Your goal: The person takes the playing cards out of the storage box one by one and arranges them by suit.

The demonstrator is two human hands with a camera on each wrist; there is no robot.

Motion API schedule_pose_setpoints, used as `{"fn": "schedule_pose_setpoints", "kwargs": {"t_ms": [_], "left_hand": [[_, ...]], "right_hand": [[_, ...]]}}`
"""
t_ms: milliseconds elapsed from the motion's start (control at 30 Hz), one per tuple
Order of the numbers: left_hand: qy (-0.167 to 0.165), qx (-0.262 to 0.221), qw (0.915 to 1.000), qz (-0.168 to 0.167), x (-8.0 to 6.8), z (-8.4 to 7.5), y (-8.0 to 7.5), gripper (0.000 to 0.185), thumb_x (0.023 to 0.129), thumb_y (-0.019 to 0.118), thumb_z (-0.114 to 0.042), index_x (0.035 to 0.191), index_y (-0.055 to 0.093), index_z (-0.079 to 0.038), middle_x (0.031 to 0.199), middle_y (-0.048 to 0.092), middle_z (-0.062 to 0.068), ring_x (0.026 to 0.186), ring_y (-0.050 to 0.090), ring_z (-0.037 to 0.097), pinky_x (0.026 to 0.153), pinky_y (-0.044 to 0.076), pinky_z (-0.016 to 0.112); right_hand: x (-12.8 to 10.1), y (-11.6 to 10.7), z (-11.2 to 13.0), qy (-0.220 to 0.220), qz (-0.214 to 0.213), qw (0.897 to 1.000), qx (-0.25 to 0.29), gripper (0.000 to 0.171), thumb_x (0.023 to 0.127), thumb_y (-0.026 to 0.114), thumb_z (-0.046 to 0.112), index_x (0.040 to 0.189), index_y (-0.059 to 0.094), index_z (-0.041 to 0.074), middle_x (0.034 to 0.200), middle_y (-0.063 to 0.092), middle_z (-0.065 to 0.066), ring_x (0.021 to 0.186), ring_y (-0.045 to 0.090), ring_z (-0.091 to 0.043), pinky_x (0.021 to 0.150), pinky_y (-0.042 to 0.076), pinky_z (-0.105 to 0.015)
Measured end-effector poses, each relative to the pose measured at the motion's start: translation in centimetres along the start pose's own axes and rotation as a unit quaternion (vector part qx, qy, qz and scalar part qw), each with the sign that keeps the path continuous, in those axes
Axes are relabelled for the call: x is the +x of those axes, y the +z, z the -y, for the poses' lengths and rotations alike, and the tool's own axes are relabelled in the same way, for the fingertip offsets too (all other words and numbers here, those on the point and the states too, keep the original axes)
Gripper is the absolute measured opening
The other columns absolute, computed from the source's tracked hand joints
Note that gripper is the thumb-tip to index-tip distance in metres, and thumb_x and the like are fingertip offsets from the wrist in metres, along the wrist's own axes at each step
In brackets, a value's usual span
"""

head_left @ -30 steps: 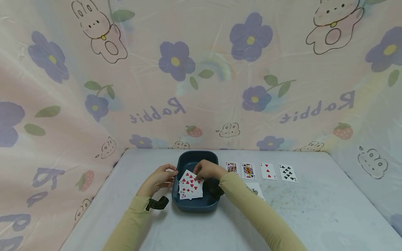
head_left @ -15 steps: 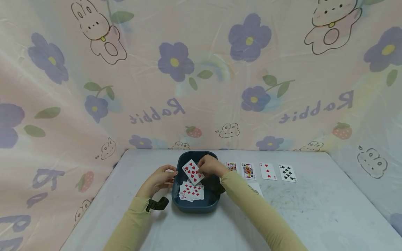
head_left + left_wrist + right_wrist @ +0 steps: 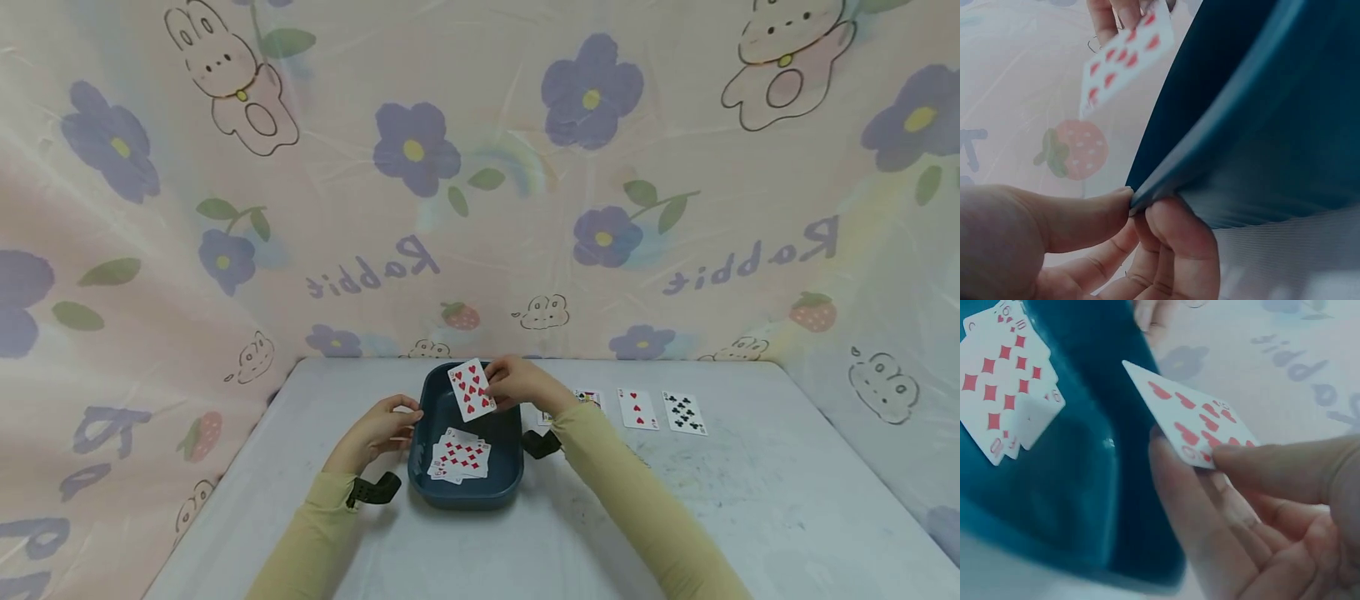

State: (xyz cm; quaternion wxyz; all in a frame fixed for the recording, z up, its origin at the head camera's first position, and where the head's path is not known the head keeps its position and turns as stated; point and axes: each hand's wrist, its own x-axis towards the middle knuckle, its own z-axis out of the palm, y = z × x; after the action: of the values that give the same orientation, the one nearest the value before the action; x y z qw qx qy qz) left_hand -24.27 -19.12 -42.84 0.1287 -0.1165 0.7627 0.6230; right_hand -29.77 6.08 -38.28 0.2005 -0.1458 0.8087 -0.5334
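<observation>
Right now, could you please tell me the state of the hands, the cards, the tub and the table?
Left hand: pinching the tub's rim.
Right hand: pinching one card near a corner.
Held card: tilted, apart from the pile, hearts showing.
Tub: on the table, open-topped, cards inside.
Card pile: face up, unevenly stacked.
Row of cards: face up, some partly hidden.
Table: smudged in places.

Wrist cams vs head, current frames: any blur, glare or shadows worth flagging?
Left wrist: held card is soft, its heart pips smeared; right wrist: small glint inside the tub, though the ten of diamonds reads clearly; head: soft shadows on the table near the tub, cards fairly crisp.
</observation>
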Motion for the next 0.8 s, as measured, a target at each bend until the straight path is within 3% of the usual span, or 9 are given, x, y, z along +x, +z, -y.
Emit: {"fn": "schedule_pose_setpoints", "kwargs": {"t_ms": [233,800], "left_hand": [[0.004,0.003,1.0,0.002,-0.2,0.0,0.0,0.018,0.095,0.058,-0.012,0.11,0.053,-0.004,0.088,0.061,0.01,0.071,0.058,0.019,0.061,0.05,0.03],[0.012,0.007,0.9999,0.002,0.2,0.3,0.1,0.018,0.095,0.059,-0.013,0.11,0.053,-0.005,0.088,0.061,0.01,0.072,0.058,0.02,0.06,0.049,0.03]], "right_hand": [[-2.7,-2.2,-0.4,-0.024,-0.003,1.0,0.017,0.022,0.088,0.062,-0.001,0.109,0.056,-0.003,0.092,0.062,-0.015,0.077,0.065,-0.023,0.069,0.055,-0.04],[-8.9,-8.1,-7.5,0.011,-0.032,0.999,0.01,0.026,0.09,0.06,0.001,0.113,0.052,-0.008,0.087,0.064,-0.012,0.078,0.064,-0.023,0.075,0.053,-0.046]]}}
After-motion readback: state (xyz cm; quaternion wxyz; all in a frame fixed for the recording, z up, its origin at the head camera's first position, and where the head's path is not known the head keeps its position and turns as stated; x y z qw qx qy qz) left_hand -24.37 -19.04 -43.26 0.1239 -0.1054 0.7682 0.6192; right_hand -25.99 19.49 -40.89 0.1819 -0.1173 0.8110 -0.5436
